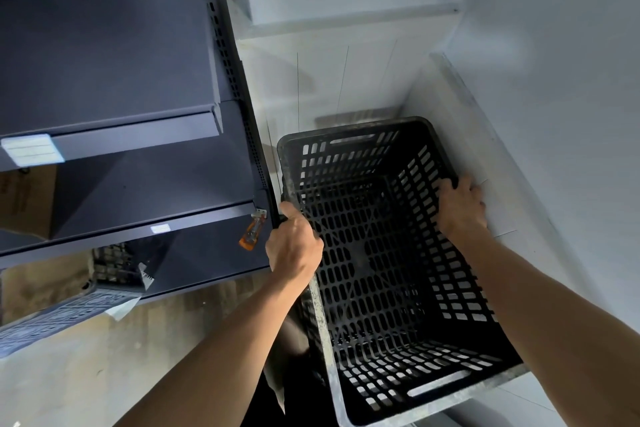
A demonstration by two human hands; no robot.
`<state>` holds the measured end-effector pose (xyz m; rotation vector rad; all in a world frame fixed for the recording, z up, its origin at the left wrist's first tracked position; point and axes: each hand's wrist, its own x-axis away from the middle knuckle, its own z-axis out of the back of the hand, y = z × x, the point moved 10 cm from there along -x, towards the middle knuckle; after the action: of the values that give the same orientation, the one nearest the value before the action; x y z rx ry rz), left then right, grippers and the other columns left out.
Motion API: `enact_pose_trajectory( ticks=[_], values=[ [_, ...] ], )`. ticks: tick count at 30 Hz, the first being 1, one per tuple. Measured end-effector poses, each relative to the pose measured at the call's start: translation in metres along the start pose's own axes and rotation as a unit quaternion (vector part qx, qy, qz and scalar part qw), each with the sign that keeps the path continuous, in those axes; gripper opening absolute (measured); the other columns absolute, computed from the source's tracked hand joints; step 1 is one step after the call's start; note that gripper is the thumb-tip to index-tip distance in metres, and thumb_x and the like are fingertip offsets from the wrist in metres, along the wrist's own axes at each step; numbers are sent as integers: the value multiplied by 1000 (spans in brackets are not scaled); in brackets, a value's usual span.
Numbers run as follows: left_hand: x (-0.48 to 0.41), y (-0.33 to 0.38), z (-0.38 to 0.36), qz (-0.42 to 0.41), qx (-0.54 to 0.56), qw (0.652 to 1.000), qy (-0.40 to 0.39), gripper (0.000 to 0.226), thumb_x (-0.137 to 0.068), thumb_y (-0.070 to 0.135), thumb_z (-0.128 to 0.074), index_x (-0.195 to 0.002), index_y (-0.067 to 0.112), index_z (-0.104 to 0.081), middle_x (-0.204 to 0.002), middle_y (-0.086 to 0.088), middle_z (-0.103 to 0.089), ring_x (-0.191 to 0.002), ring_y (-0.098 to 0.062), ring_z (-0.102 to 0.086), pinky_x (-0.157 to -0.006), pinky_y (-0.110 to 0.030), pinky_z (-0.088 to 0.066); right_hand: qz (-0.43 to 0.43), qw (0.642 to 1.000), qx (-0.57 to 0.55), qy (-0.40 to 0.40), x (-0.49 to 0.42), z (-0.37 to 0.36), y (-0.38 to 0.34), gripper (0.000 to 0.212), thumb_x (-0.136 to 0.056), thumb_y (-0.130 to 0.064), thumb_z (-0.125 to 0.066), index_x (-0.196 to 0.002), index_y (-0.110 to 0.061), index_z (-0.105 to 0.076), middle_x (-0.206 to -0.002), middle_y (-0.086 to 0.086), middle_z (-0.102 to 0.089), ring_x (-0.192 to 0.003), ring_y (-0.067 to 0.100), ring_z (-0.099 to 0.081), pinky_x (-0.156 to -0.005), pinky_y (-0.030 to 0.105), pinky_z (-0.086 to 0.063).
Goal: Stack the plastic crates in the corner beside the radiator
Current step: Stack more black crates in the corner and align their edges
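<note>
A black slotted plastic crate point(374, 253) fills the lower right of the head view, open side up, wedged into the corner between a dark shelf unit and the white wall. My left hand point(294, 246) grips its left rim. My right hand point(460, 208) is closed over its right rim, close to the wall. Through the crate's slots another dark crate seems to sit underneath, though I cannot be sure. The crate's near rim is dusty and pale.
A dark metal shelf unit point(121, 135) with price labels stands at the left, its upright post touching the crate. An orange clip point(252, 236) hangs from a shelf edge. White panelled walls point(519, 62) close the corner. A grey slotted crate point(59, 319) lies on the floor, lower left.
</note>
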<state>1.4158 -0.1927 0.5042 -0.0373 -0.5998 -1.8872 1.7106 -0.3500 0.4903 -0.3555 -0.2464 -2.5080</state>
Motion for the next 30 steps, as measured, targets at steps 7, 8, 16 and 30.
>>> enact_pose_trajectory(
  ticks=[7, 8, 16, 30],
  values=[
    [0, -7, -1, 26, -3, 1000, -10, 51, -90, 10, -58, -133, 0, -30, -75, -4, -64, -68, -26, -65, -60, -38, -55, 16, 999, -41, 1, -1, 4, -2, 40, -93, -7, -59, -129, -7, -42, -134, 19, -33, -121, 40, -40, -97, 53, -47],
    [0, -8, -1, 27, -3, 1000, -9, 52, -90, 11, -58, -133, 0, -30, -78, -5, -66, -70, -27, -67, -61, -39, -57, 19, 999, -43, 0, -1, 4, -2, 40, -93, -8, -59, -130, -7, -42, -134, 18, -33, -121, 40, -40, -97, 52, -48],
    [-7, -10, 5, 29, -9, 999, 17, 46, -90, 11, -55, -127, 4, -29, -77, -6, -66, -61, -23, -55, -56, -34, -44, 27, 997, -70, 20, -4, 14, -2, 38, -93, -11, -63, -127, -9, -46, -133, 17, -37, -120, 38, -42, -98, 50, -48],
    [-2, -10, -24, 37, 37, 997, -49, 42, -91, 5, -51, -124, 11, -25, -73, -8, -63, -60, -23, -64, -46, -33, -48, 65, 994, -87, 5, -9, 9, 13, 49, -92, -7, -59, -139, -11, -44, -145, 17, -35, -131, 40, -34, -103, 48, -41]
  ],
)
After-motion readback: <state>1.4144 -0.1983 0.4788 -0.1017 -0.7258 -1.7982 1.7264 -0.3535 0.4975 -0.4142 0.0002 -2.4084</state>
